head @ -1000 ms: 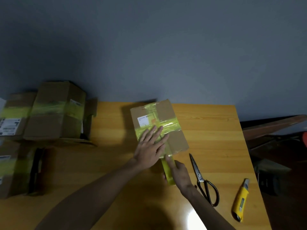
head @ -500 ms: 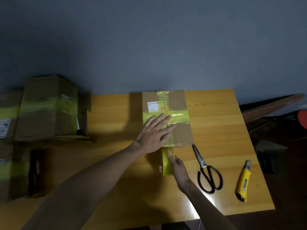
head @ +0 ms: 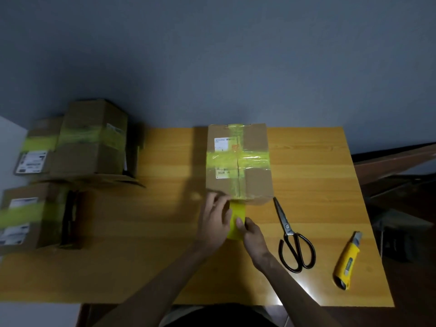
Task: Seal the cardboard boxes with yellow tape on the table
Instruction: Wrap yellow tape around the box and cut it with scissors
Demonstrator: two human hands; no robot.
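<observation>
Just beyond the left fingertips: cardboard box (head: 238, 161) on the wooden table (head: 165, 232), flaps shut, contents out of sight. Crossed on top by two bands of yellow tape (head: 250, 159). White label (head: 220, 143) on the far left quarter, print too small to read. Second white label (head: 223, 173) half under the tape, legible only as something like "823C".

Loose tape end (head: 236, 219) running from the box's near edge back between both hands. Left hand (head: 215, 223) along its left side, fingers close together and loosely bent, tips blurred at the box's near left corner. Right hand (head: 253, 234) on its right side, thumb on top of the strip, remaining fingers curled beneath, gripping it.

Right of the right-hand fingers: black-handled scissors (head: 290, 234), blades closed, tips toward the box's near right corner. Farther right, yellow utility knife (head: 345, 260).

Well left of the left fingers: three more boxes (head: 92, 138), (head: 35, 147), (head: 28, 220), each banded in yellow tape and bearing white labels, print blurred, contents unseen.
</observation>
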